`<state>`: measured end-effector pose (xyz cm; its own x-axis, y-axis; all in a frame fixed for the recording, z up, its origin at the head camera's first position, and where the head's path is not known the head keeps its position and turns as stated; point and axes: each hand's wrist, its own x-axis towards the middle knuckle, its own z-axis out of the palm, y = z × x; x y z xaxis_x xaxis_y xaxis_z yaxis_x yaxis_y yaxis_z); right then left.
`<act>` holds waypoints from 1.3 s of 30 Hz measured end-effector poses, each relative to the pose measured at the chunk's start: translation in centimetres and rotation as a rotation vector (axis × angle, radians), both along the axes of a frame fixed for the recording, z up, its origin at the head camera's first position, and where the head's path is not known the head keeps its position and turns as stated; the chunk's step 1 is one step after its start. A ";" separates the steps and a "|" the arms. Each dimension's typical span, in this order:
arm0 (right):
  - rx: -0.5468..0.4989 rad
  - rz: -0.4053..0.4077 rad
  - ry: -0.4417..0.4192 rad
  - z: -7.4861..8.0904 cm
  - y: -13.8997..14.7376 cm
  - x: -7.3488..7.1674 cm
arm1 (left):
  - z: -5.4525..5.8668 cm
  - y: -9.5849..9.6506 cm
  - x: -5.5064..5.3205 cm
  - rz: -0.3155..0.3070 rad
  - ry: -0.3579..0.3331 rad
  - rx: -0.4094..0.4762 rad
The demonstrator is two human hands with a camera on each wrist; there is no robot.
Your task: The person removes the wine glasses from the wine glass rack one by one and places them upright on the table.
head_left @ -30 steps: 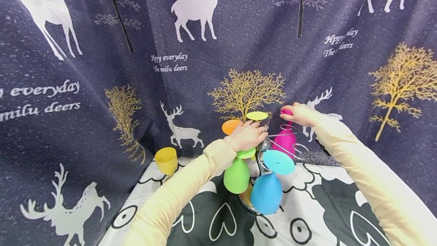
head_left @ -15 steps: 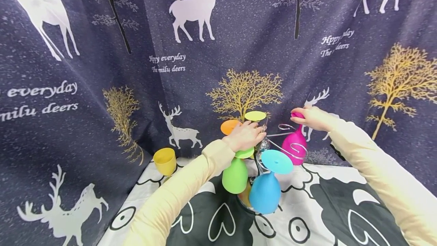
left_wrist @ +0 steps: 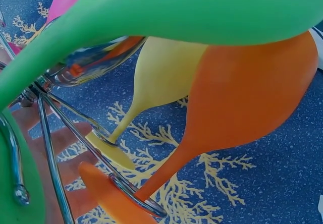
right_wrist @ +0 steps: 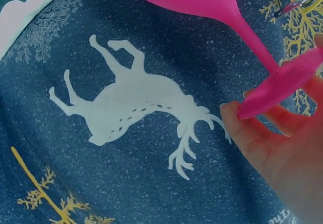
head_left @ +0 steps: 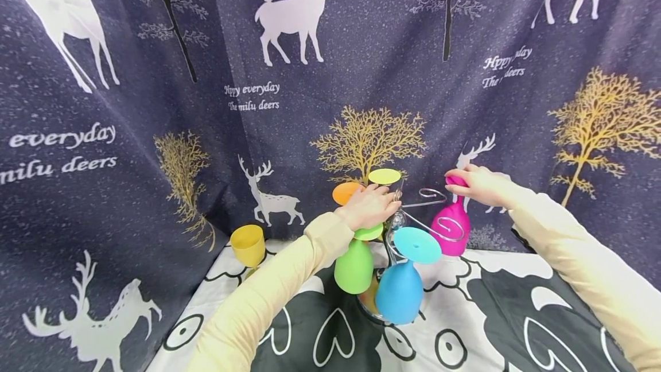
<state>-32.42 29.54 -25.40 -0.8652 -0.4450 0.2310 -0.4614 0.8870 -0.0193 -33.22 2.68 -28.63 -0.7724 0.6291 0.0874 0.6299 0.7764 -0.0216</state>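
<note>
A metal wine glass rack (head_left: 420, 204) stands on the cloth with upside-down glasses around it. My left hand (head_left: 368, 206) holds the rack at its top centre, its fingers seen behind the rods in the left wrist view. My right hand (head_left: 485, 186) pinches the foot of a pink wine glass (head_left: 451, 228), bowl down, just right of the rack's curled arms. In the right wrist view, fingers and thumb sit on the rim of that foot. Hanging on the rack are a blue glass (head_left: 400, 294), a green glass (head_left: 354, 267), an orange glass (left_wrist: 242, 103) and a yellow glass (left_wrist: 164, 72).
A separate yellow goblet (head_left: 248, 244) stands upright at the left back of the patterned cloth (head_left: 423, 343). Dark curtains (head_left: 289, 125) printed with deer and trees close off the back and left side.
My right hand has drawn the pink wine glass rightward out of the rack's curled arms and slightly down. The left hand stays on the rack.
</note>
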 end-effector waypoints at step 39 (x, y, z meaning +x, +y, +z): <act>-0.265 0.029 -0.025 -8.0 5.1 7.3 | -0.1 0.0 0.0 0.001 0.005 0.014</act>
<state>-25.13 34.60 -33.38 -0.8598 -0.3968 0.3214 -0.4833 0.8355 -0.2614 -33.27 2.69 -28.69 -0.7729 0.6267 0.0997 0.6287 0.7775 -0.0137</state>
